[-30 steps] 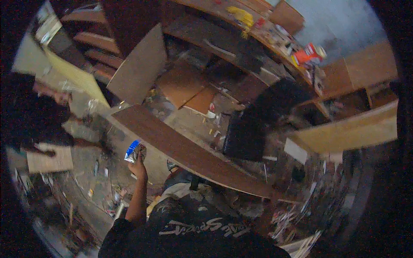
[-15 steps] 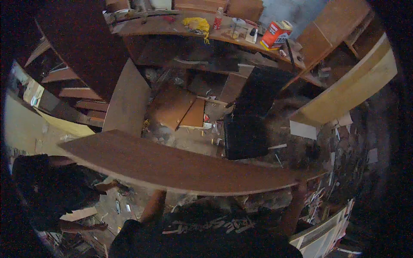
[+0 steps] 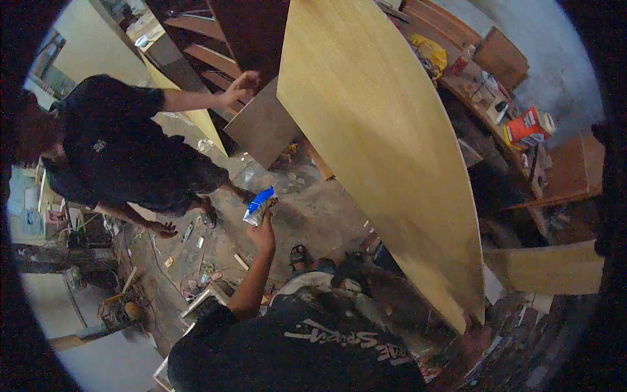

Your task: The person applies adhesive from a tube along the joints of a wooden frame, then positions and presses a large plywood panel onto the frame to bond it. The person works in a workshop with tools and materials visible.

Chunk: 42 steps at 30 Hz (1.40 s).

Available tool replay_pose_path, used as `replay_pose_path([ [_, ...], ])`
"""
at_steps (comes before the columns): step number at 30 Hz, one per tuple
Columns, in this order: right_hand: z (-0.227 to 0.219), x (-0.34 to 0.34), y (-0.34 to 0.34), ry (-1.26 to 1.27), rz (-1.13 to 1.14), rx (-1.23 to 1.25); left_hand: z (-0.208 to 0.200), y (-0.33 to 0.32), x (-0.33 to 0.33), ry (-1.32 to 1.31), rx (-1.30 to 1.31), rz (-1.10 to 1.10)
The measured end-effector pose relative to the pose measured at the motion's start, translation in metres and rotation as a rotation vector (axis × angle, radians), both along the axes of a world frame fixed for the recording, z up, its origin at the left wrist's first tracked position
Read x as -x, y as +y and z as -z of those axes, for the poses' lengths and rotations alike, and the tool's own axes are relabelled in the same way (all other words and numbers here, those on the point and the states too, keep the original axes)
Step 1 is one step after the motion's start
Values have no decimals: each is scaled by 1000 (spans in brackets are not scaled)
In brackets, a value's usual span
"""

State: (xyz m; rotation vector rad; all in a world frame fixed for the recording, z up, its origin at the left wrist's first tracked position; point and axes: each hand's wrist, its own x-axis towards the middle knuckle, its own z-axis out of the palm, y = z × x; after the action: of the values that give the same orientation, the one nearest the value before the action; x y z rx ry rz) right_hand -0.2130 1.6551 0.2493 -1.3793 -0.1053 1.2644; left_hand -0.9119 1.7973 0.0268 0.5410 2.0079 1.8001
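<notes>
My left hand (image 3: pixel 262 230) is raised left of centre, its fingers closed around a small blue-and-white packet (image 3: pixel 260 204). I cannot make out exactly what kind of packet it is. At the lower right, my right hand (image 3: pixel 475 341) grips the bottom corner of a large pale wooden panel (image 3: pixel 385 150). Dim light blurs those fingers. The panel stands tilted on edge, its pale face toward me and its upper end running out at the top.
At the left a co-worker (image 3: pixel 124 144) reaches an arm toward a brown board (image 3: pixel 264 124). A workbench (image 3: pixel 467 98) with a yellow cloth (image 3: pixel 428 53) and a red-and-white can (image 3: pixel 526 129) stands at the right. Scraps litter the floor (image 3: pixel 307 193).
The panel has swung from lying flat, brown face up, to standing on edge with its pale face showing. My left hand is off it with the packet. The co-worker has straightened up.
</notes>
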Motion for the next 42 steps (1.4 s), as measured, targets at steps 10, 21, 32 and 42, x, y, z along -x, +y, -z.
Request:
replay_pose_path([
  [10, -34, 117, 14, -753, -266, -150, 109, -33, 10, -324, -163, 118],
  [21, 18, 127, 69, 159, -10, 53, -174, -45, -110, 557, -414, 1610],
  [32, 54, 98, 68, 545, -385, 185, -269, -39, -327, 1118, -11, 1588],
  [42, 80, -16, 1, 469, -1103, 8, -221, -128, -351, 1092, 148, 1297],
])
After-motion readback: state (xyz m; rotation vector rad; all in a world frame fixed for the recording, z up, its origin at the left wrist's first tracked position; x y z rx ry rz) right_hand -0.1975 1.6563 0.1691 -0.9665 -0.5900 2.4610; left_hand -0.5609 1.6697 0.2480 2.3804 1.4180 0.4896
